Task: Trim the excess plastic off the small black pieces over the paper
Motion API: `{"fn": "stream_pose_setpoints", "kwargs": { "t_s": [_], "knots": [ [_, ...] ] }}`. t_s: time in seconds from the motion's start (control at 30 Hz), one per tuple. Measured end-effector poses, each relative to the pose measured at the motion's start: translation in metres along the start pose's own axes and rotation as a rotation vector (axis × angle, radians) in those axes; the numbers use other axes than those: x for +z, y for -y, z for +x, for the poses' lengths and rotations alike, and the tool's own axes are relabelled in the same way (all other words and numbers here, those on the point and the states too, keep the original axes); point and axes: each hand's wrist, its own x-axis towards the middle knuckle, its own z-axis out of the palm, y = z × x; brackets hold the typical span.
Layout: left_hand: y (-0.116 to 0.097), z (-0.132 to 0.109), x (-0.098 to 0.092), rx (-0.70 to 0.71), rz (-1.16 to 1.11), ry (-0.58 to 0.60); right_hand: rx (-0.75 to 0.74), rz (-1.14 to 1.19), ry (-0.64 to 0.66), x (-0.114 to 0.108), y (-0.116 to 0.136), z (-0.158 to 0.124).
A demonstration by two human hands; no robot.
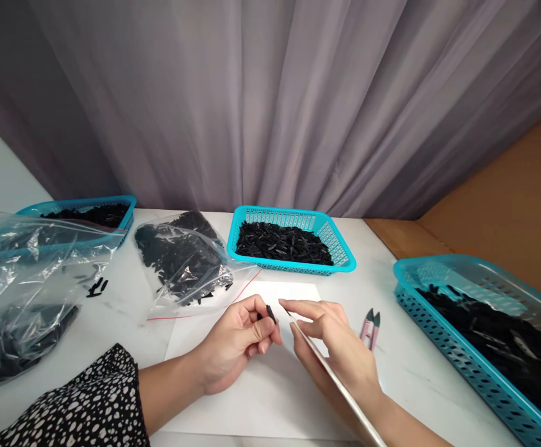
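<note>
L hand (240, 341) fingers curled, thumb & index pinching small black piece (271, 313) at the tips. Piece stuck out past the fingertips, long axis steep, top leaning slightly left. R hand (340, 347) fingers lightly closed on thin metal rod (340, 388). Rod tip sat just R of the piece, not touching, and its shaft ran back along R wrist.

L hand (237, 344): black piece (271, 313), R hand (338, 341): rod (345, 392)
</note>
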Motion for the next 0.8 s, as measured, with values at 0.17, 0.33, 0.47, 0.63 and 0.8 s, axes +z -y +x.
{"fn": "stream_pose_setpoints", "kwargs": {
  "t_s": [0.17, 0.33, 0.47, 0.63, 0.8],
  "knots": [
    [0.002, 0.001, -0.002, 0.008, -0.005, 0.011, 0.021, 0.108, -0.003, -0.002, 0.010, 0.001],
    [0.004, 0.002, -0.003, 0.009, -0.005, 0.001, 0.012, 0.147, -0.003, -0.001, 0.012, 0.001],
    [0.004, 0.002, -0.002, 0.018, 0.011, -0.008, 0.028, 0.167, 0.002, -0.001, 0.012, 0.000],
    [0.004, 0.002, 0.000, 0.013, 0.035, -0.036, 0.041, 0.158, 0.018, 0.000, 0.013, 0.000],
    [0.005, 0.000, 0.002, 0.012, 0.032, -0.056, -0.015, 0.072, 0.011, 0.004, 0.010, -0.003]
  ]
}}
